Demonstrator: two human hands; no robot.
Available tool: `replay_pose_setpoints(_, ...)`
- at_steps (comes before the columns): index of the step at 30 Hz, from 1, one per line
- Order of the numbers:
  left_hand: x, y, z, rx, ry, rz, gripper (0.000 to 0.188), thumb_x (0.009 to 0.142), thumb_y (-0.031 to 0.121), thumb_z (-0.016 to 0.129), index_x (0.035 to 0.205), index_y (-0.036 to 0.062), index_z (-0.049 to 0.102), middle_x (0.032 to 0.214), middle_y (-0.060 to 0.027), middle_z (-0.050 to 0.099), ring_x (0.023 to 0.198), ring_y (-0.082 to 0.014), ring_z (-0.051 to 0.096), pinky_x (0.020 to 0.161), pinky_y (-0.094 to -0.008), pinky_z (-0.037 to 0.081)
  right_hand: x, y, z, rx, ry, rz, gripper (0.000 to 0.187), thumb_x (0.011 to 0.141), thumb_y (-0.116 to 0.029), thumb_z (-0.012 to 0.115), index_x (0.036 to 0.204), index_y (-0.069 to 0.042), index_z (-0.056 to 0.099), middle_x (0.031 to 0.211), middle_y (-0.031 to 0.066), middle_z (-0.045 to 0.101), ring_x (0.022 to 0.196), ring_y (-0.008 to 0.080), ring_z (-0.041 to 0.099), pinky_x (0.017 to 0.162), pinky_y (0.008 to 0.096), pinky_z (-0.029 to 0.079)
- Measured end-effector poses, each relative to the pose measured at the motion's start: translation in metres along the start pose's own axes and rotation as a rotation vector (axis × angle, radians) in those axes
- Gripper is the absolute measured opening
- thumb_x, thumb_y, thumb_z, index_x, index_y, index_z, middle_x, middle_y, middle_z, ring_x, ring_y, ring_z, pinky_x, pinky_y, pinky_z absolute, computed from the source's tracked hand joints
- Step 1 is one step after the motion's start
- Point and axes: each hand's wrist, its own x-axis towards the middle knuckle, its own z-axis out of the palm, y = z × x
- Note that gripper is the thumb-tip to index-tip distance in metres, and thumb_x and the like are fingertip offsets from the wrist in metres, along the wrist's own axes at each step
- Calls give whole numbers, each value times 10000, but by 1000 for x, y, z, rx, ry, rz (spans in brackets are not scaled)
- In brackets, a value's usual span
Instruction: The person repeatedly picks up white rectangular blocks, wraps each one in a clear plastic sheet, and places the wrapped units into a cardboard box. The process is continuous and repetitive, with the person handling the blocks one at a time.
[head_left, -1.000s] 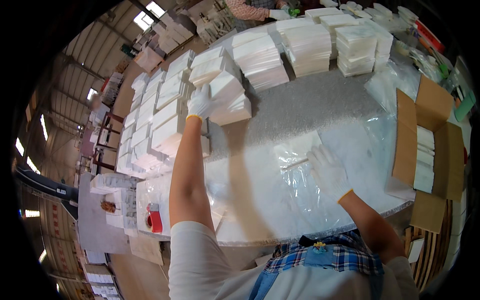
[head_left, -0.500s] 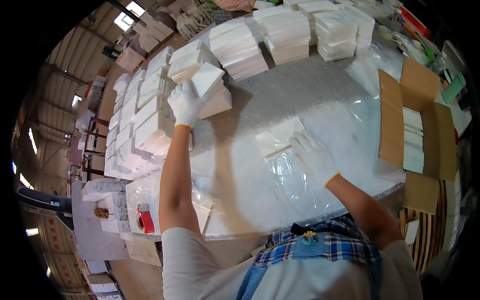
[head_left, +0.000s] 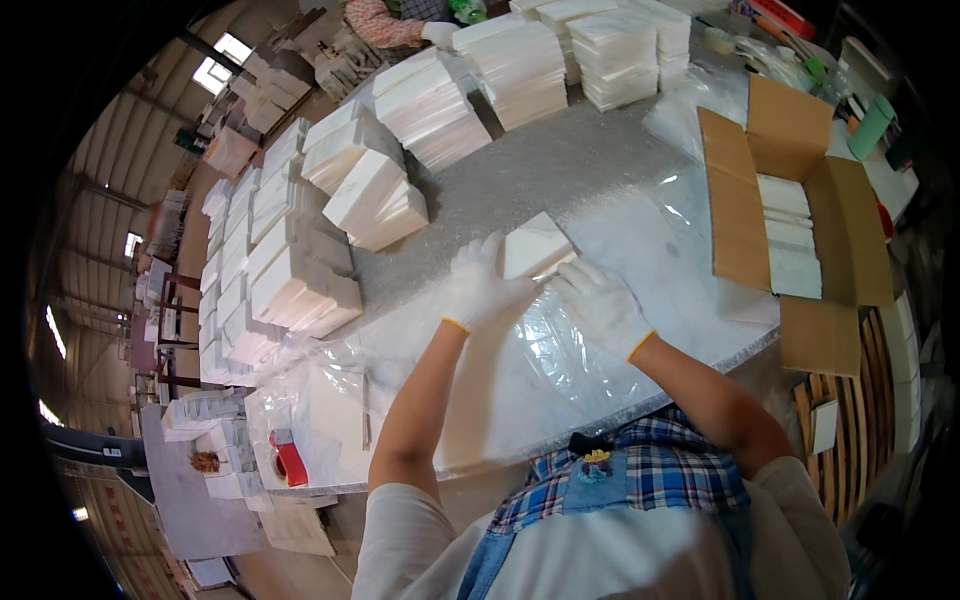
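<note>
A white marble tile (head_left: 538, 247) lies in front of me, apparently on top of another tile, with its near edge over crinkled clear plastic film (head_left: 560, 345). My left hand (head_left: 485, 285), in a white knitted glove, grips the tile's left side with its fingers bent along the edge. At the near right corner, my gloved right hand (head_left: 600, 308) has its fingertips closed against the tile. Behind and to the left stands a short stack of tiles (head_left: 378, 205), its upper tiles fanned out of line.
More tile stacks (head_left: 290, 280) line the table's left and far sides. An opened cardboard box (head_left: 738, 210) with white tiles inside stands at right. A red tape dispenser (head_left: 288, 460) lies at front left. Across the table shows another person's sleeve (head_left: 385, 22) and gloved hand.
My left hand has brought a tile from the fanned stack to the one before me. My right hand has shifted to the near corner. The view has swung right.
</note>
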Motion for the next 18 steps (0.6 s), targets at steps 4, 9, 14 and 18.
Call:
replay_pose_setpoints(4,-1,-1,5,-102,18,-66,989,684,484,827,1462,-35,505,1391,-259,555,1305,-412,513,1106,-471,439,-13,1,-1,57,-118,202,398,931,-164,608,1317,-74,648,1369,101,633,1277,310,584,1043,454,494)
replay_pose_setpoints(9,-5,-9,23,-240,157,-10,942,676,410,871,1426,-42,522,1372,-278,554,1312,-423,508,1094,-480,447,14,28,-9,270,97,485,508,978,-193,536,1476,-95,538,1485,149,569,1353,360,528,1139,448,420)
replay_pose_setpoints(14,-7,-7,40,-319,302,11,910,674,348,888,1402,-57,521,1332,-287,565,1296,-421,511,1099,-488,436,70,55,-6,500,2,495,665,929,-97,503,1587,-136,418,1568,163,500,1457,347,445,1214,403,347)
replay_pose_setpoints(18,-9,3,27,-477,239,-72,963,677,363,891,1437,-61,479,1366,-288,528,1319,-429,487,1115,-491,420,87,56,-8,668,-146,367,710,912,-72,491,1608,-165,383,1590,151,480,1456,356,449,1194,414,377)
